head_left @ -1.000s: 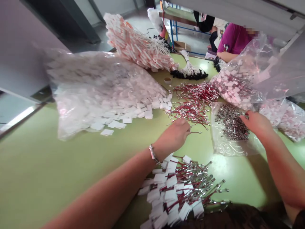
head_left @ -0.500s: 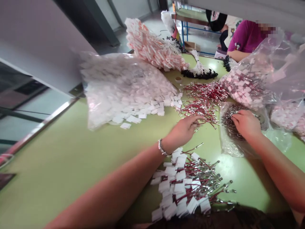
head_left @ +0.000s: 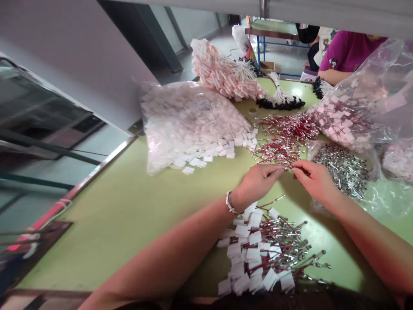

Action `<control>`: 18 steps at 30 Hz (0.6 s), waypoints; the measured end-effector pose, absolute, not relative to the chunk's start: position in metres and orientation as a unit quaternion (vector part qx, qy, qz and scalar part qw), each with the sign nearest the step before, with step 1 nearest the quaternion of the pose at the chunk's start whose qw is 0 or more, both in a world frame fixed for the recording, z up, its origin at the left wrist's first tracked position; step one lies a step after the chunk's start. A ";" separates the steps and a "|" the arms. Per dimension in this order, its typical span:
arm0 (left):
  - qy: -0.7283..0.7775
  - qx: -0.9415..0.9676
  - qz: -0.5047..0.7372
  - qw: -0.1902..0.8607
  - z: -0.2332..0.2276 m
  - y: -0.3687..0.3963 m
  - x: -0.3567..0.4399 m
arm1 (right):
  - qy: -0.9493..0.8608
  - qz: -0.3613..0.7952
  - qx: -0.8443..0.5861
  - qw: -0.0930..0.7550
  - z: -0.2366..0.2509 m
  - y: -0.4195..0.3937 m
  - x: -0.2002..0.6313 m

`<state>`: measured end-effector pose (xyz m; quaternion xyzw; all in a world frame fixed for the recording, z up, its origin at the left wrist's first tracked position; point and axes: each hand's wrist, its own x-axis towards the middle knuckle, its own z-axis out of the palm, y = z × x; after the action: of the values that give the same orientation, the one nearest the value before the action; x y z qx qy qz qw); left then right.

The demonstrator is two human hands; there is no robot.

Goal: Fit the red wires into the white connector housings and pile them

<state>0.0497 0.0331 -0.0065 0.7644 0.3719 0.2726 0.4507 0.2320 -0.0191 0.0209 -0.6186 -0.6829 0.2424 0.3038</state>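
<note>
Item: red cord (head_left: pixel 288 167), pinched between left hand (head_left: pixel 258 181) and right hand (head_left: pixel 314 178), both closing fingertips on it above the bench (head_left: pixel 112 206), just before the red cord pile (head_left: pixel 284 137). I am judging alignment matters: keeping both pinches tight, ends meeting squarely. Pin bag (head_left: pixel 346 170) lying right; finished tags (head_left: pixel 258 254) nearest me.
</note>
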 end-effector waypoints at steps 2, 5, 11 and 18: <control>0.364 0.771 0.271 0.447 -0.006 0.033 0.051 | -0.689 0.239 -0.612 0.306 0.015 -0.019 0.229; 0.358 0.797 0.255 0.413 -0.006 0.033 0.051 | -0.720 0.207 -0.596 0.289 0.010 -0.019 0.232; 0.289 0.908 0.190 0.236 -0.009 0.039 0.042 | -0.747 0.239 -0.583 0.210 0.022 -0.015 0.236; 0.289 0.918 0.145 0.229 0.009 0.048 0.040 | -0.692 0.326 -0.607 0.217 0.021 -0.010 0.229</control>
<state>0.0397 0.0480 0.0095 0.9181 0.2889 0.1453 0.2290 0.2288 -0.0099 0.0209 -0.6066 -0.6922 0.3256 0.2166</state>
